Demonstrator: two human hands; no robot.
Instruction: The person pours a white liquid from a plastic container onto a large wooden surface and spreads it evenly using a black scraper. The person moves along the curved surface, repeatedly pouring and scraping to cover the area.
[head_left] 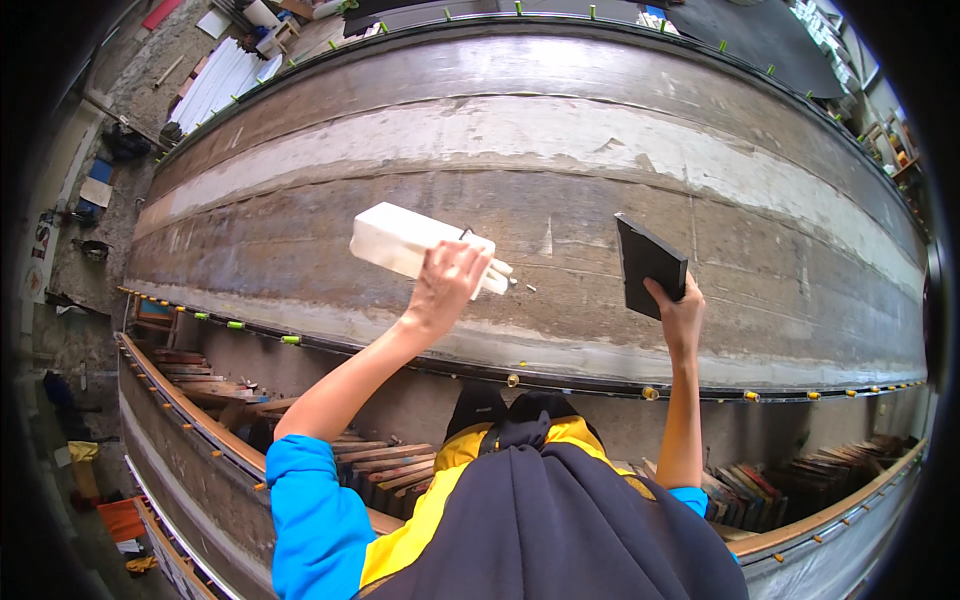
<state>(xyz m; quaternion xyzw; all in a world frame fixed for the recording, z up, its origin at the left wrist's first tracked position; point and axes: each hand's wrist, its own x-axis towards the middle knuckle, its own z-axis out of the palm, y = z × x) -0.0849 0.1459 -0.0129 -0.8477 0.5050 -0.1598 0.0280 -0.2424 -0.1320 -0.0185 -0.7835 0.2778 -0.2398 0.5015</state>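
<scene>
My left hand [447, 285] is wrapped round one end of a white box-shaped container [390, 236], which is tilted on its side above the long table [590, 215]. Pale stick-like pieces [501, 267] show at the end near my fingers, and a dark loop sits on its upper side. Small light bits [531, 288] lie just beyond that end. On the right, my right hand [682, 310] grips a flat black rectangular slab [650, 262] by its lower edge, with the thumb on its face. The slab is held up at an angle over the table; what it is cannot be made out.
Yellow and green clips [513, 380] line the table's near rail. Below it, a shelf holds several wood-edged boards [390, 460] on both sides of my body. White sheets [222, 85] are stacked past the far left edge, and black sheeting [765, 45] spreads beyond the far right.
</scene>
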